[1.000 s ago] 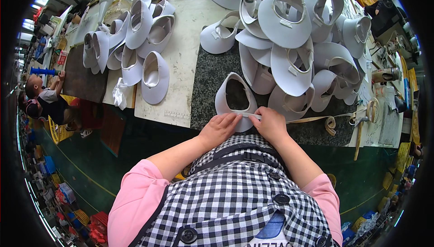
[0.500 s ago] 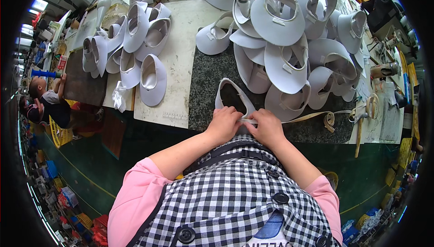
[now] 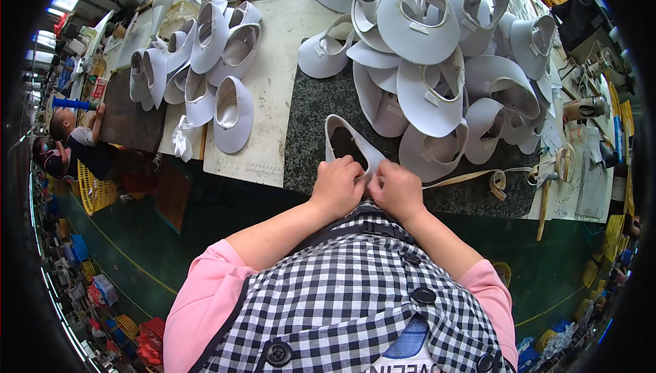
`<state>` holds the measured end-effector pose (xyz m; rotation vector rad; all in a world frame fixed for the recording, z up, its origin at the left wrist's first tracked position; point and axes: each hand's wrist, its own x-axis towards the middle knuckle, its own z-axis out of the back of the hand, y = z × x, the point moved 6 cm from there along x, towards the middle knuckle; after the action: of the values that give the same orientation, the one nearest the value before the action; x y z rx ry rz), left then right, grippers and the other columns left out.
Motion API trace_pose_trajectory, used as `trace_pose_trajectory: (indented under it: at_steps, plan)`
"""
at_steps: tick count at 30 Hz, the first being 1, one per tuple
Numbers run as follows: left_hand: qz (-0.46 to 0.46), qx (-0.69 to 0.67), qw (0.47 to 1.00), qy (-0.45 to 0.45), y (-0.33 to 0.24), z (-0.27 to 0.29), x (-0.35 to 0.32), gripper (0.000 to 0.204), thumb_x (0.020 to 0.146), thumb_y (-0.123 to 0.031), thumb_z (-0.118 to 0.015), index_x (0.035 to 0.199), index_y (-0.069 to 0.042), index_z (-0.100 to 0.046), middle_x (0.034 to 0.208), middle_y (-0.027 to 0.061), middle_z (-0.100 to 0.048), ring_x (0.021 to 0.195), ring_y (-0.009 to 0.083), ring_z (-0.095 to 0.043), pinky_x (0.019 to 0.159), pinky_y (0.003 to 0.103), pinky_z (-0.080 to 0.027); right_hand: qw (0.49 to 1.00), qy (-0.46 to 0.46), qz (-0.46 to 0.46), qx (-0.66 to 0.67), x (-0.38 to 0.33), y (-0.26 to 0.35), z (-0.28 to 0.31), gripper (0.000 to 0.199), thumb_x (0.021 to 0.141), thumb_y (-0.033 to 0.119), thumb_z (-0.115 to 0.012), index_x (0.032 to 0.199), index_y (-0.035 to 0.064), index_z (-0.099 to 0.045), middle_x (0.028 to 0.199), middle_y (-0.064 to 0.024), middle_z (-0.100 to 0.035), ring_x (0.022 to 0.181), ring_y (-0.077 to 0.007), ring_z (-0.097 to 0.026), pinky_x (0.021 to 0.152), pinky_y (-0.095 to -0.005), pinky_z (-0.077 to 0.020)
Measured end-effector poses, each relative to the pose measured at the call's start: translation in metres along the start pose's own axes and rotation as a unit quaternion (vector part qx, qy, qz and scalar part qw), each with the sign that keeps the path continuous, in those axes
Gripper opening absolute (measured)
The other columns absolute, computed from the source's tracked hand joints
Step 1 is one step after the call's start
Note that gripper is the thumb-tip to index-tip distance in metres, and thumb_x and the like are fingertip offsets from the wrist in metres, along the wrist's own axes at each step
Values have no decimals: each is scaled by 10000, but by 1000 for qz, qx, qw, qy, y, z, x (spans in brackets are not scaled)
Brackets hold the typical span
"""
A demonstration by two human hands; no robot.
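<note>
Since a second ago I have drawn the white shoe upper [image 3: 347, 142] closer to my body, and both my hands have come in with it to the near edge of the bench; the pile behind has stayed as it was. My left hand [image 3: 337, 185] is closed on the near end of the shoe upper, fingers curled over its edge. My right hand [image 3: 396, 190] pinches the same end from the other side, so my two hands almost touch each other over the piece. The shoe upper lies on the dark stone slab [image 3: 311, 117], its open oval pointing away from me, its near end lifted between my fingers.

Just behind it, on the far and right part of the slab, sits a heap of white shoe uppers [image 3: 437, 59], stacked loosely and overlapping. To the left of the slab is a pale cutting board [image 3: 270, 93], and a single white piece [image 3: 232, 115] lies on its left part. Further left a second cluster of white pieces [image 3: 184, 52] rests on a dark mat. A crumpled white rag [image 3: 182, 139] lies at the near edge there.

To my right, a tan strip [image 3: 471, 180] runs along the near edge of the slab and ends in a coil. A hammer [image 3: 544, 192] lies beyond it, handle toward me. At the far left another person [image 3: 75, 141] sits low beside a yellow basket [image 3: 96, 192].
</note>
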<state>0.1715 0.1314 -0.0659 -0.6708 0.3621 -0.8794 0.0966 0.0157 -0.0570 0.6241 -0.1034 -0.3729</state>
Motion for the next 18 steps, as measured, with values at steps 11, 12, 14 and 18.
trace_pose_trajectory:
  at_steps: [11, 12, 14, 18]
  plan:
    - [-168, 114, 942, -268, -76, 163, 44, 202, 823, -240, -712, 950, -108, -627, 808, 34, -535, 742, 220, -522, 739, 370, -326, 984, -16, -137, 110, -38, -52, 28, 158, 798, 202, -669, 827, 56, -615, 773, -139, -672, 747, -352, -659, 662, -437, -514]
    - [-182, 118, 935, -282, -87, 168, 61, 194, 827, -242, -699, 964, -120, -638, 875, 50, -552, 819, 236, -540, 782, 378, -333, 985, -18, -126, 114, -36, -47, 30, 149, 802, 193, -670, 827, 57, -616, 779, -138, -673, 747, -351, -658, 661, -434, -514]
    - [-223, 93, 922, -301, -109, 165, 105, 173, 818, -228, -666, 963, -137, -647, 987, 65, -563, 962, 263, -535, 859, 413, -328, 986, -25, -119, 114, -36, -47, 32, 149, 805, 182, -679, 839, 50, -619, 781, -145, -673, 747, -347, -664, 660, -417, -518]
    - [-291, 92, 919, -250, -134, 129, 187, 204, 821, -201, -655, 1013, -131, -663, 1171, 93, -529, 1130, 292, -471, 968, 432, -289, 986, -17, -105, 125, -37, -42, 33, 136, 818, 173, -685, 849, 54, -626, 799, -140, -671, 768, -335, -663, 664, -406, -518]
